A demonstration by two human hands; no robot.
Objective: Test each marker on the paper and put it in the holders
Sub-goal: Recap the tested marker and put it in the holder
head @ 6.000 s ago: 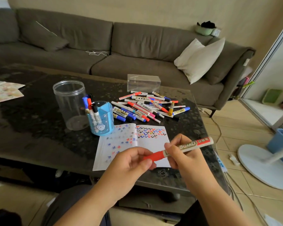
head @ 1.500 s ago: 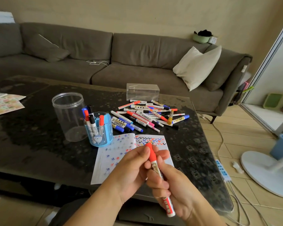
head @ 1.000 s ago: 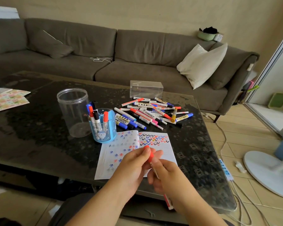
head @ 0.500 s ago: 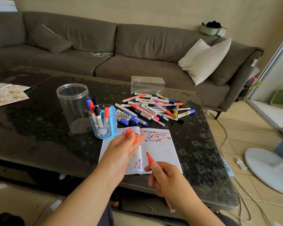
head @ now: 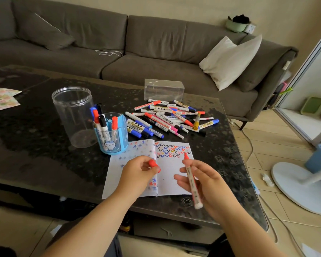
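**Legible Markings: None Confirmed**

Printed lettering is present on the barrel of the marker (head: 192, 184) in the right hand (head: 206, 184) and on the loose markers (head: 167, 119) on the table, but it is too blurred to read. The paper (head: 167, 175) carries coloured check marks only.

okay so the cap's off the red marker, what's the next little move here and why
Probably lower the red marker in the right hand so its tip meets the blank part of the paper below the rows of check marks, and draw a short test mark. The tip is bare and points at the page, and the left hand holds the red cap out of the way.
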